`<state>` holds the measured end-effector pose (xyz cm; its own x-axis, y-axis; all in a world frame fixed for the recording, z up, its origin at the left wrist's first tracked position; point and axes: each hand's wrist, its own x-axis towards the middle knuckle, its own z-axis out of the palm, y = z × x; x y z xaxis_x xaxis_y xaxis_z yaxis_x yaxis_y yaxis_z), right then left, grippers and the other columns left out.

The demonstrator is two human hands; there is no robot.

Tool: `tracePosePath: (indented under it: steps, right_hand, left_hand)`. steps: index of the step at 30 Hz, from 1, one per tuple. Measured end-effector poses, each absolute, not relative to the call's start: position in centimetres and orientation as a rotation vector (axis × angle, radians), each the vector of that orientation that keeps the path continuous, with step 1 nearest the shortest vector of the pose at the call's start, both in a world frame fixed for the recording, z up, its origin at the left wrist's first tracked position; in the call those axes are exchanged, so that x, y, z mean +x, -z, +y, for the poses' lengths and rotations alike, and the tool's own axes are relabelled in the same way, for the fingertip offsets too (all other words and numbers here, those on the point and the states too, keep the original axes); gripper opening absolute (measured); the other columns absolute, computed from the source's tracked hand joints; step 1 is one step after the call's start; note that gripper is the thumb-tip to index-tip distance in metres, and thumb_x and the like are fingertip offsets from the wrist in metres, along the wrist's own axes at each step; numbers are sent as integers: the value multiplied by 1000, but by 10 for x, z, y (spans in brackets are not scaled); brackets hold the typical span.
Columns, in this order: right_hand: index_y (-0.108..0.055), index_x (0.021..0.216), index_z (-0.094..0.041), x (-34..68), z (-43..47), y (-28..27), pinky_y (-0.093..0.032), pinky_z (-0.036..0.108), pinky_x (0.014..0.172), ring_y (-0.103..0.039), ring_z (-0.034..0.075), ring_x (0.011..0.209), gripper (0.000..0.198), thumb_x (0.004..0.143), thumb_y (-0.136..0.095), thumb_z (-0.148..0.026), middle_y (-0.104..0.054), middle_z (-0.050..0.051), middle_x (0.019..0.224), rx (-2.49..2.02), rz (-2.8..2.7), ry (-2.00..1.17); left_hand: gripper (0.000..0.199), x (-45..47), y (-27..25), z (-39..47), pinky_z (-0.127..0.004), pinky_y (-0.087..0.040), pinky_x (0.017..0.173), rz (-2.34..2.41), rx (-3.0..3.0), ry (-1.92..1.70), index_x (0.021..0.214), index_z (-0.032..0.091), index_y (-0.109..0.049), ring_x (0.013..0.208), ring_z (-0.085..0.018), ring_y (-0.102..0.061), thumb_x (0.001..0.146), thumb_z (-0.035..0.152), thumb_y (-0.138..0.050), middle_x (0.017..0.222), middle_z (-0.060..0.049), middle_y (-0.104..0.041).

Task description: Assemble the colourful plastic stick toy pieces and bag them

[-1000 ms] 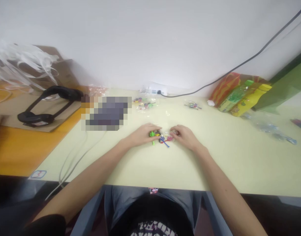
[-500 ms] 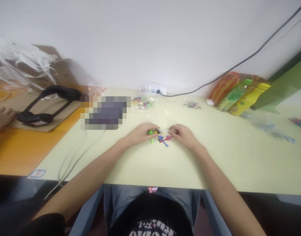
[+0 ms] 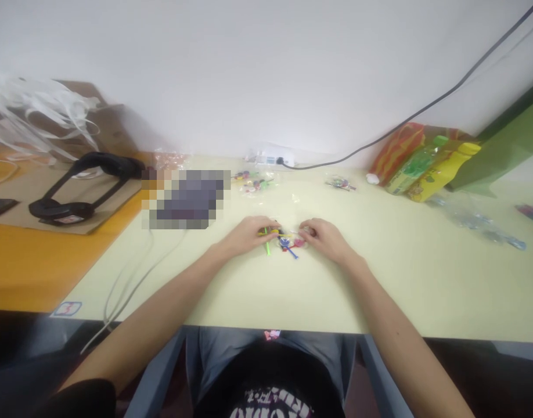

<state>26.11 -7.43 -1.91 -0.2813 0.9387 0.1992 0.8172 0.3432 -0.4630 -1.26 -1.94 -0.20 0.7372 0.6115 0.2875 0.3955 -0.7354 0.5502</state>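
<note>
On the pale yellow table lies a small cluster of coloured plastic pieces, between my two hands. My left hand [image 3: 254, 232] is at its left side, fingers closed over small yellow and dark pieces, their exact kind unclear. A green stick-like piece [image 3: 267, 245] pokes out below those fingers. In the middle are a round blue piece [image 3: 284, 242] and a blue stick [image 3: 293, 254] slanting toward me. A pink-red round piece [image 3: 299, 243] sits beside my right hand [image 3: 324, 237]. That hand's thumb and fingers are curled together; what they hold is too small to name.
Loose coloured pieces [image 3: 254, 183] and a bagged set [image 3: 340, 184] lie farther back. A power strip [image 3: 270, 157] stands by the wall. Bottles [image 3: 418, 168] and clear plastic bags [image 3: 475, 220] are rightward; a blurred-out dark device [image 3: 190, 200] and black headgear [image 3: 87, 188] are leftward.
The green piece has turned and slipped further under my left fingers, and more yellow shows there. Another person's hand has left the left edge, where a dark flat object now shows.
</note>
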Motion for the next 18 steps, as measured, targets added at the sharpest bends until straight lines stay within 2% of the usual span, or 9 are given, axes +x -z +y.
tracePosePath:
  steps: [9,18]
  right_hand:
    - [-70,109,-22,261,-74,20,-41,31,74,-60,21,82,24,99,-55,-38,-67,5,89,-1556,-2176,-375]
    - [-63,124,-23,262,-76,23,-46,37,85,-61,26,99,33,100,-53,-43,-63,9,102,-1537,-2135,-301]
  left_hand:
    - [26,-13,4,-19,-31,-52,84,742,2513,-721,115,24,-75,93,-20,-68,97,39,-64,103,-5,-76]
    - [25,-12,2,-18,-34,-52,86,747,2492,-815,112,23,-75,95,-21,-67,97,40,-65,100,-6,-76]
